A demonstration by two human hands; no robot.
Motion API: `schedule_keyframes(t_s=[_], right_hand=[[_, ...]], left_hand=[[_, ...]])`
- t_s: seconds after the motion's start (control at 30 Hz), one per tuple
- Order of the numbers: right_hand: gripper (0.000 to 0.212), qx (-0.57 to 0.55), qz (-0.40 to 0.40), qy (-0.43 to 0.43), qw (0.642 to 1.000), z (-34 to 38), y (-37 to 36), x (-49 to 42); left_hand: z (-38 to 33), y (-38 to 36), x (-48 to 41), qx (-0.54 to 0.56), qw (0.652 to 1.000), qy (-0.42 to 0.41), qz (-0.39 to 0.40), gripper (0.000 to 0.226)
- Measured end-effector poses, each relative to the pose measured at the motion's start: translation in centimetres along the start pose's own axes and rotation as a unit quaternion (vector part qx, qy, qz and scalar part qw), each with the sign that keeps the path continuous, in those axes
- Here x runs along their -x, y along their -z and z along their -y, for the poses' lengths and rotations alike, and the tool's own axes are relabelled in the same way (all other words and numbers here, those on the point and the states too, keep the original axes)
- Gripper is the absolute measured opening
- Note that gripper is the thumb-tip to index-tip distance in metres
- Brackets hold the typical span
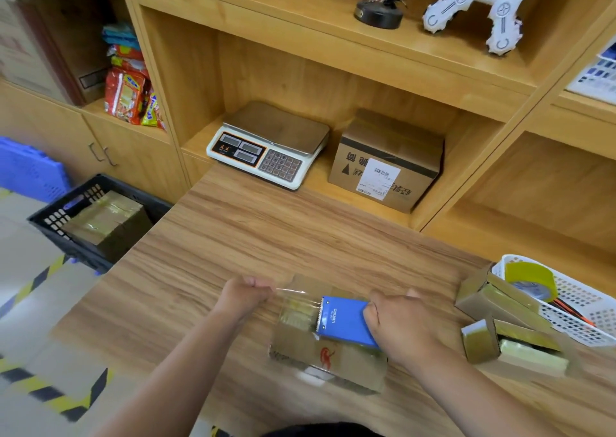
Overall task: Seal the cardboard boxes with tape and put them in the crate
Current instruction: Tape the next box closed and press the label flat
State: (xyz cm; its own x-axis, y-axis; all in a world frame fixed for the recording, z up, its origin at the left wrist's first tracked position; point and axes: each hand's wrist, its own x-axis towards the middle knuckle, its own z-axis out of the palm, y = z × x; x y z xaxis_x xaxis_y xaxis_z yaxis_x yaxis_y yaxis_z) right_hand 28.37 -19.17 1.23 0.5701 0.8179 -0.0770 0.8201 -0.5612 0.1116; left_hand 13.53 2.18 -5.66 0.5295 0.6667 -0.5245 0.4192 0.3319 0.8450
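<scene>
A cardboard box (328, 360) lies on the wooden table (250, 236) in front of me, partly covered in clear tape. My right hand (400, 323) grips a blue tape dispenser (346, 321) resting on the box top. My left hand (245, 295) pinches the free end of the clear tape (290, 291), stretched out leftward from the dispenser. A black crate (60, 216) stands on the floor at the left and holds one taped box (106, 221). Two more cardboard boxes (496, 298) (513, 350) lie at the right.
A white basket (573, 303) with a yellow tape roll (530, 281) sits at the table's right edge. On the shelf behind stand a weighing scale (266, 143) and a labelled carton (386, 163). A blue crate (26, 170) is at far left.
</scene>
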Motion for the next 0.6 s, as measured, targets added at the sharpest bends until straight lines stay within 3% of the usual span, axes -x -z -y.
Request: schedule_keyframes(t_s=[0.13,0.37,0.6], right_hand=[[0.035,-0.001,-0.026,0.008,1.0,1.0,0.0,-0.5],[0.016,0.073,-0.037,-0.001,0.997,2.4,1.1,-1.0],[0.016,0.09,0.02,-0.005,0.996,2.6,0.9,-1.3]], left_hand=[[0.9,0.3,-0.1,0.027,1.0,0.003,-0.01,0.021],[2.5,0.6,-0.7,0.037,0.999,0.026,-0.027,0.02],[3.0,0.3,-1.0,0.042,0.998,0.041,-0.035,0.017]])
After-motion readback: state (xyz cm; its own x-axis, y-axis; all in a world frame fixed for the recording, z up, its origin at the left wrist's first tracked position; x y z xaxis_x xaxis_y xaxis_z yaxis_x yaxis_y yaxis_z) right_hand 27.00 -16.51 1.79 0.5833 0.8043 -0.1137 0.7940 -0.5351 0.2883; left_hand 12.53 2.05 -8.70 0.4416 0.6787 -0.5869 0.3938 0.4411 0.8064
